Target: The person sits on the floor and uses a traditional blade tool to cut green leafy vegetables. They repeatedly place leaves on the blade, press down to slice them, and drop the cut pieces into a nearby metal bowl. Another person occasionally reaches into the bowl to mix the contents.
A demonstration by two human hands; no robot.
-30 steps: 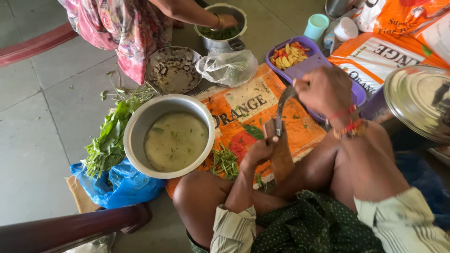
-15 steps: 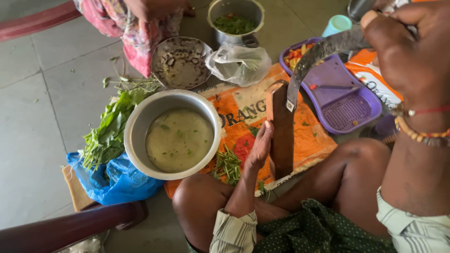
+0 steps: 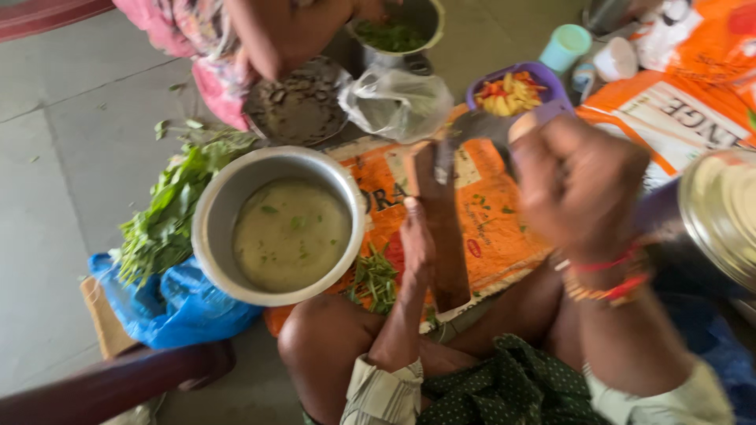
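I sit on the floor with a floor cutter in front of my knees. Its upright wooden base stands on an orange sack. My left hand holds the base's left edge, fingers pointing up along it. My right hand, blurred and wearing red thread bracelets, is closed around the end of the curved metal blade, which arches from the top of the base. Chopped green stalks lie by my left wrist.
A steel bowl of cloudy water sits left of the cutter, with leafy greens and a blue bag beside it. Behind are a purple tray of cut vegetables, a plastic bag, a plate of peels and another person. At right is a steel lid.
My right hand, still closed on the blade's end, has come down from the upper right toward the middle. My left hand has stayed on the wooden base. The view has shifted.
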